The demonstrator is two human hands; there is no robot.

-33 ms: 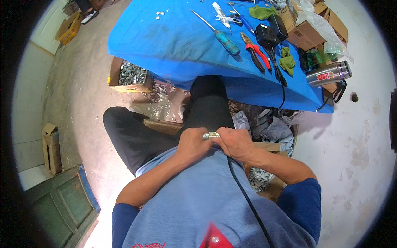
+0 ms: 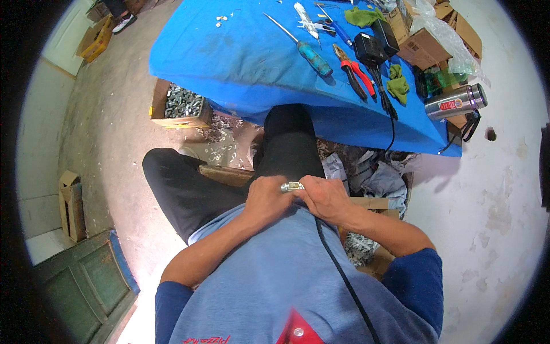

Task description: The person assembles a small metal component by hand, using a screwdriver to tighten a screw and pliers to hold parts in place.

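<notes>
Over my lap, both hands grip a small silvery metal fitting (image 2: 293, 187) with a rounded end and a rectangular opening in its body. My left hand (image 2: 267, 198) closes round the rounded end. Closed fingers of my right hand (image 2: 326, 196) pinch the other end, and the two hands nearly touch. The fingers cover much of the part, so its full shape is hidden. On the blue-covered table (image 2: 229, 63) in front lie a screwdriver (image 2: 313, 58) with a teal handle and pliers (image 2: 356, 73) with red and black handles.
A box of small metal parts (image 2: 183, 103) stands on the floor left of the table. Black power adapters (image 2: 370, 49), green cloths (image 2: 397, 86) and a steel flask (image 2: 455, 102) occupy the table's right side. A black cord (image 2: 344, 275) runs down over my shirt.
</notes>
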